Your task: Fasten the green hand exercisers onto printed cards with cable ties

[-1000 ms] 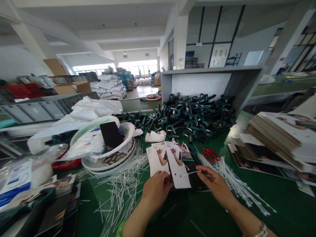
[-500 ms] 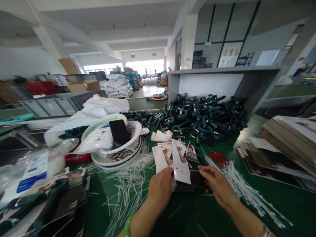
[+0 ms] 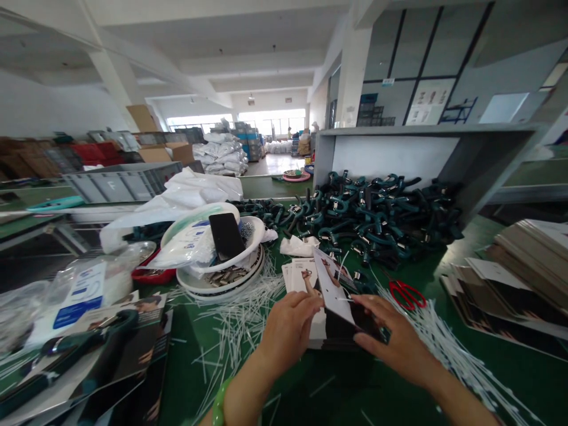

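Observation:
A printed card (image 3: pixel 333 287) with small punched holes stands tilted between my hands, above a stack of similar cards (image 3: pixel 306 275). The fingers of my left hand (image 3: pixel 290 325) are pressed together at its left edge. My right hand (image 3: pixel 393 334) grips its right side, thumb below and fingers above. A thin white cable tie (image 3: pixel 343 266) rises from the card, and a short white end shows by my right fingertips. Part of a dark green item peeks out behind my right fingers; most of it is hidden.
Dark green curved-handled tools (image 3: pixel 377 216) spill from a grey bin (image 3: pixel 481 177). Loose cable ties (image 3: pixel 239 325) lie left; more (image 3: pixel 465 361) lie right, near red scissors (image 3: pixel 407 294). A phone (image 3: pixel 226 236) rests on stacked bowls (image 3: pixel 195 290). Card stacks (image 3: pixel 510 290) stand at right.
The card has turned from facing me to a steep sideways tilt. My right hand has moved from a fingertip pinch to a wider grip round its side. The view has shifted slightly left.

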`<state>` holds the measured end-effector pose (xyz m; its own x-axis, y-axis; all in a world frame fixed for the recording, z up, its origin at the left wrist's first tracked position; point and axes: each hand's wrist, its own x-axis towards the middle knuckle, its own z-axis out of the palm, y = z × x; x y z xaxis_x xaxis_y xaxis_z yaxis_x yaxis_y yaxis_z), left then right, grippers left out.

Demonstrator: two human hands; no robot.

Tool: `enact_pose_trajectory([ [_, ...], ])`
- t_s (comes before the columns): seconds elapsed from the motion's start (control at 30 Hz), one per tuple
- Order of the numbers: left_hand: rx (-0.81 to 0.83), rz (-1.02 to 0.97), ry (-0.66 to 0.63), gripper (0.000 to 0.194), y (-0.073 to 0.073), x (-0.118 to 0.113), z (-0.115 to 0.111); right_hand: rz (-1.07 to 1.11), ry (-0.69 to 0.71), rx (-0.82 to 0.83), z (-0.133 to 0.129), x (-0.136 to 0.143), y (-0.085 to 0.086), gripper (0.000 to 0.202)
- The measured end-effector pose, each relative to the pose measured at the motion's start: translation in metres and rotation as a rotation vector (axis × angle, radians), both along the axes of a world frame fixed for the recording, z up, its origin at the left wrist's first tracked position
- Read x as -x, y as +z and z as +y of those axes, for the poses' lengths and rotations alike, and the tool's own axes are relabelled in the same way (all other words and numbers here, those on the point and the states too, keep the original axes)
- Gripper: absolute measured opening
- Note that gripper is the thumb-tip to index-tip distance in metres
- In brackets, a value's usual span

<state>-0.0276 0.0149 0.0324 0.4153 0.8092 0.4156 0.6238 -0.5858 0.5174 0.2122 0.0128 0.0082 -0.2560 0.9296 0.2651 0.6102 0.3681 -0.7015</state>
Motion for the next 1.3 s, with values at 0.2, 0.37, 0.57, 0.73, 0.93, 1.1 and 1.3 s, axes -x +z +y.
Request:
enact_pose_trajectory([
  [0.2,0.064,-0.114,-0.089,0.03,0.009,-0.008,0.0,-0.33,-0.074,-0.285,-0.001,0.007,-0.018,0.043],
  [0.37,0.185,-0.328,-0.089,0.026,0.008,-0.013,0.001,-0.361,-0.082,-0.527,-0.003,0.011,-0.025,0.032],
  [0.57,0.522,-0.802,-0.082,0.024,-0.009,-0.03,0.014,-0.222,-0.173,-0.57,-0.002,0.011,-0.007,0.025],
  [0.73,0.529,-1.066,-0.105,0.031,-0.003,-0.053,0.033,-0.141,-0.191,-0.466,-0.005,0.013,-0.004,0.025],
  [0.93,0.682,-1.356,-0.235,0.038,-0.001,-0.075,0.041,-0.046,-0.247,-0.396,-0.005,0.012,-0.001,0.024],
  [1.1,0.909,-1.371,-0.315,0.041,-0.006,-0.08,0.031,0.005,-0.279,-0.363,-0.005,0.012,-0.001,0.025],
  [1.3,1.005,-1.293,-0.294,0.04,0.001,-0.071,0.028,0.033,-0.299,-0.359,-0.004,0.009,-0.007,0.029],
])
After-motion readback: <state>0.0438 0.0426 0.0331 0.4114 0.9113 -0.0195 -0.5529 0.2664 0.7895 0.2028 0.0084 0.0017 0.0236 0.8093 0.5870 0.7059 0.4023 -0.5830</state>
